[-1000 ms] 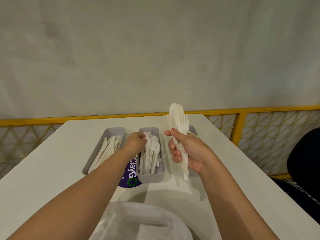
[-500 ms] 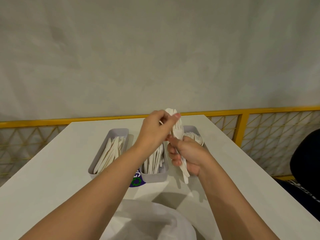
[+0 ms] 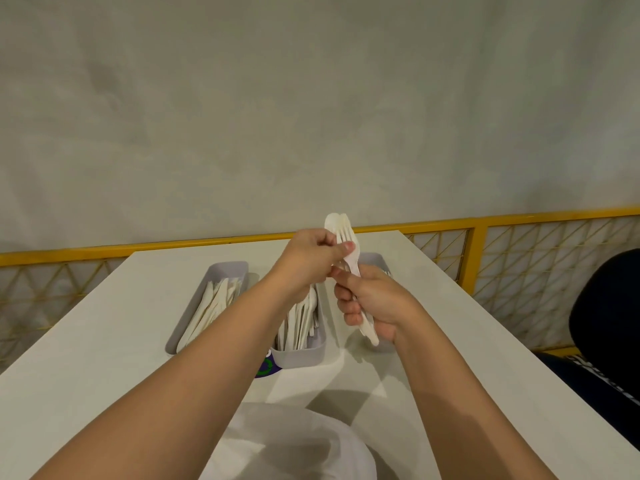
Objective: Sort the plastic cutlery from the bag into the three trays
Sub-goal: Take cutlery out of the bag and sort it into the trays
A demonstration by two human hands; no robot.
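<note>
My right hand (image 3: 372, 301) grips a bundle of white plastic cutlery (image 3: 341, 226) upright by the handles, a fork at the front. My left hand (image 3: 311, 254) pinches the top of that bundle with thumb and fingers. Three grey trays stand in a row behind my hands. The left tray (image 3: 225, 271) holds white knives. White spoons fill the middle tray (image 3: 304, 356). The right tray (image 3: 375, 259) is mostly hidden by my right hand. A translucent white bag (image 3: 294, 441) lies at the near table edge.
The trays stand on a white table (image 3: 86, 341); a purple-printed wrapper (image 3: 265, 367) lies under the middle tray. A yellow mesh railing (image 3: 519, 258) runs behind and to the right. A dark-clothed person (image 3: 609, 323) sits at the far right.
My left hand left the middle tray, rose to the bundle in my right hand and now pinches its top. The right hand stayed near the same spot.
</note>
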